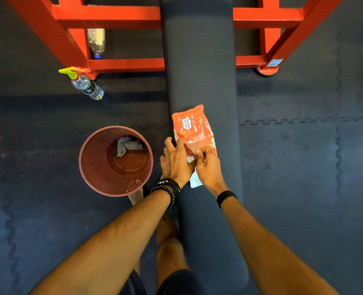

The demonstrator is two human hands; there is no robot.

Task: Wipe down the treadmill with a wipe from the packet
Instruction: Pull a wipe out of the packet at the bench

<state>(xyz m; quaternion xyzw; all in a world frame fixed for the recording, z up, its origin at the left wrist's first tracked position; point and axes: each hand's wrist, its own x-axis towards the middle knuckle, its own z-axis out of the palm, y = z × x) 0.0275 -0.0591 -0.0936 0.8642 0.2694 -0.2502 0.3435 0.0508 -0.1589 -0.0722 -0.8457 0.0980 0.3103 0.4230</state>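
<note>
Seen from above, looking down past two bare forearms reaching forward over a long dark padded surface (201, 81) – the thing to be wiped, though it looks more like a bench pad than a treadmill belt.

Step in hand, as a judgement: drawing a wipe out of the packet. Best done by pinning the packet flat with one hand while the other pinches a single sheet at the opening and pulls slowly, low and along the pad, so only one sheet comes free and the packet does not slide off the edge.

Left hand (175, 159), beaded bracelets at the wrist, fingers spread and fairly straight, pressing down on the near end of the orange packet (192, 128). Right hand (207, 167), dark band at the wrist, close against the left, fingertips curled in a pinch at the packet's near end; a pale bit of wipe (194, 182) showing beneath the palm, though whether the fingers grip that sheet or the packet's flap cannot be told.

Packet lying flat on the pad, near its left edge.

Left of the pad, on dark floor mats – a reddish bin (91, 162) with a crumpled grey wipe (126, 144) inside. Farther off, a spray bottle (84, 83) lying beside a red metal frame (112, 15), with a clear plastic bottle (96, 40) behind it.
</note>
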